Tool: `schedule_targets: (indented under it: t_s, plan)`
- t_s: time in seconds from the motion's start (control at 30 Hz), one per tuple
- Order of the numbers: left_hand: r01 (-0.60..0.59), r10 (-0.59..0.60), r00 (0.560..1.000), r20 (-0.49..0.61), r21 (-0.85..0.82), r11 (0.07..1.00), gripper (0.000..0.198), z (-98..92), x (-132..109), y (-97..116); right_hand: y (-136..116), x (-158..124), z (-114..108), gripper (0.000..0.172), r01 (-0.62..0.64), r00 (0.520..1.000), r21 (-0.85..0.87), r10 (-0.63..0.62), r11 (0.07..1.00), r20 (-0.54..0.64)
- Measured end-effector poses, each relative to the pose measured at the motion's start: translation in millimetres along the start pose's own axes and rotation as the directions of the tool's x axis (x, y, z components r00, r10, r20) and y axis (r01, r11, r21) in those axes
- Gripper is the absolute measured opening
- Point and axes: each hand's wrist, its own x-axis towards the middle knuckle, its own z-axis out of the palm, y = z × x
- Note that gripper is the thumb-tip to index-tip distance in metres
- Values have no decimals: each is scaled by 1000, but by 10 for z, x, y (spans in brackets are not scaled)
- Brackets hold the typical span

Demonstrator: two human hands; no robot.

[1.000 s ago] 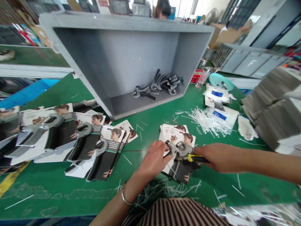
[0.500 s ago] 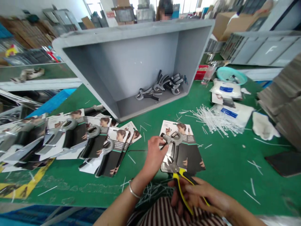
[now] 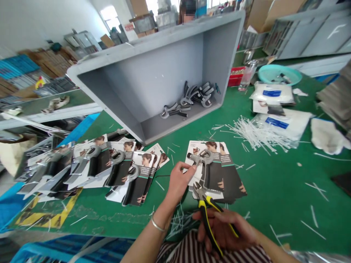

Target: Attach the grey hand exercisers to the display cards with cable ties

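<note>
My left hand [image 3: 178, 182] is closed at the left edge of a printed card. Its thumb and fingertips touch the grey-and-black hand grip [image 3: 205, 164] lying on that card [image 3: 216, 175]; the fingers' undersides are hidden. In my right hand [image 3: 227, 228] are diagonal cutters [image 3: 204, 204] with black and yellow handles. The cutters' jaws are apart and sit over the lower end of the hand grip. More cards [image 3: 233, 179] lie beneath and to the right. On the left, several hand grips [image 3: 117, 157] rest on overlapping cards.
A grey plastic crate [image 3: 156, 40] stands on its side behind my hands, with several hand grips inside. White cable ties [image 3: 257, 135] are heaped at the right, near plastic bags [image 3: 274, 93], a teal dish [image 3: 279, 75] and a white glove [image 3: 327, 135]. Tie scraps litter the green table [image 3: 274, 193].
My left fingers have slid off the hand grip's knob, down toward the card's edge. The cutters have drawn slightly back and left, with their jaws more visible. The view has tilted.
</note>
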Motion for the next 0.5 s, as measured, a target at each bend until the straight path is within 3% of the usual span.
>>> schedule_targets:
  t_s: [0.23, 0.5]
  plan:
    - [-65, 13, 949, -316, -155, 986, 23, 116, -156, -75, -34, 93, 84, 52, 95, 995, 51, -94, 994, -22]
    - [-99, 3, 930, -368, -241, 966, 21, 138, -186, -57, -94, 226, 206, 41, 135, 990, 82, -137, 987, 13]
